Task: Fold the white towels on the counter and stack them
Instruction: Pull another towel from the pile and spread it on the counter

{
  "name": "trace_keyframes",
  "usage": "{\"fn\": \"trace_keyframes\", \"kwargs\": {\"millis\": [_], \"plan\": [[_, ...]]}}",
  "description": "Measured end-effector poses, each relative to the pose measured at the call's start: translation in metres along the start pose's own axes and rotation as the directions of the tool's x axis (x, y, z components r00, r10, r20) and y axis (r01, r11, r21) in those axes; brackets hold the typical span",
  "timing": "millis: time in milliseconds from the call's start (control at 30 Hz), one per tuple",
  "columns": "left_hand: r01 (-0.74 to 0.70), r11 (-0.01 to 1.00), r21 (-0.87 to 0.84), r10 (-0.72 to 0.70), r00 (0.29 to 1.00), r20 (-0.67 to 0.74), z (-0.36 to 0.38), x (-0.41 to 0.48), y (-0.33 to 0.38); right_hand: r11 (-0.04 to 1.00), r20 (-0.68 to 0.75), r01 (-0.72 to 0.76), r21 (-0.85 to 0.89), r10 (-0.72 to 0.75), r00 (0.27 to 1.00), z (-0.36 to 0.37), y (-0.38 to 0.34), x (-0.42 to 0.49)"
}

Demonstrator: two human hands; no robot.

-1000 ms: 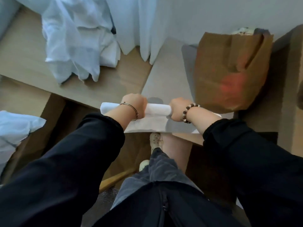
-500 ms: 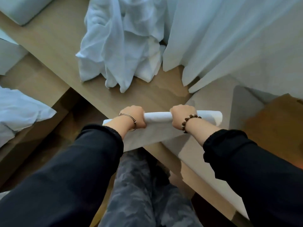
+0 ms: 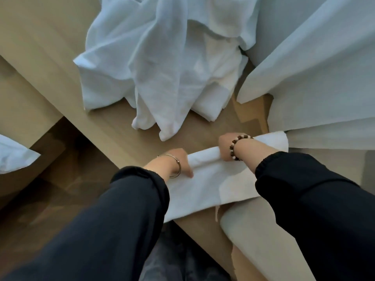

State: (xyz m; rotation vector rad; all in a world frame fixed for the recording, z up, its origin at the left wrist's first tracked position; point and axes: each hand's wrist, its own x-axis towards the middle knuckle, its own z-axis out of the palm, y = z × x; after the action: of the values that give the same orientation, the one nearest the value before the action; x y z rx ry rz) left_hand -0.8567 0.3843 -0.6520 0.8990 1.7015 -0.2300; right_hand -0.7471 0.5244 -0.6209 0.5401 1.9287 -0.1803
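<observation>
At the upper right we see a sheer, pale blue-white curtain (image 3: pixel 316 57) hanging in broad folds, its hem ending above a flat pale grey surface (image 3: pixel 328 141) that runs to the right edge. In the lower right lies a beige upholstered cushion with a rounded corner (image 3: pixel 261 240); we cannot tell what it belongs to. A dark brown wooden floor (image 3: pixel 50 199) fills the lower left. At the left a pale tan wooden ledge (image 3: pixel 22 94) crosses on a slant, and 1 corner of crumpled white fabric (image 3: pixel 12 157) pokes in from the left edge, just beside it; whether it rests on the ledge we cannot tell
</observation>
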Motion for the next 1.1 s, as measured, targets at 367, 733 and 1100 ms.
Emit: {"fn": "trace_keyframes", "kwargs": {"millis": [367,733,1100], "plan": [[-0.03,0.98,0.195,0.157,0.722,-0.674,0.075,-0.01,0.011,0.945,-0.645,-0.029,0.325,0.244,0.724,0.053,-0.016,0.017],[0.012,0.97,0.242,0.166,0.698,-0.696,0.106,0.02,-0.003,0.974,-0.691,0.133,0.184,0.032,0.722,0.112,-0.018,0.039],[-0.004,0.952,0.307,0.233,0.663,-0.711,0.108,0.016,-0.005,0.967,-0.748,0.213,0.139,-0.039,0.663,0.12,-0.035,0.025]]}}
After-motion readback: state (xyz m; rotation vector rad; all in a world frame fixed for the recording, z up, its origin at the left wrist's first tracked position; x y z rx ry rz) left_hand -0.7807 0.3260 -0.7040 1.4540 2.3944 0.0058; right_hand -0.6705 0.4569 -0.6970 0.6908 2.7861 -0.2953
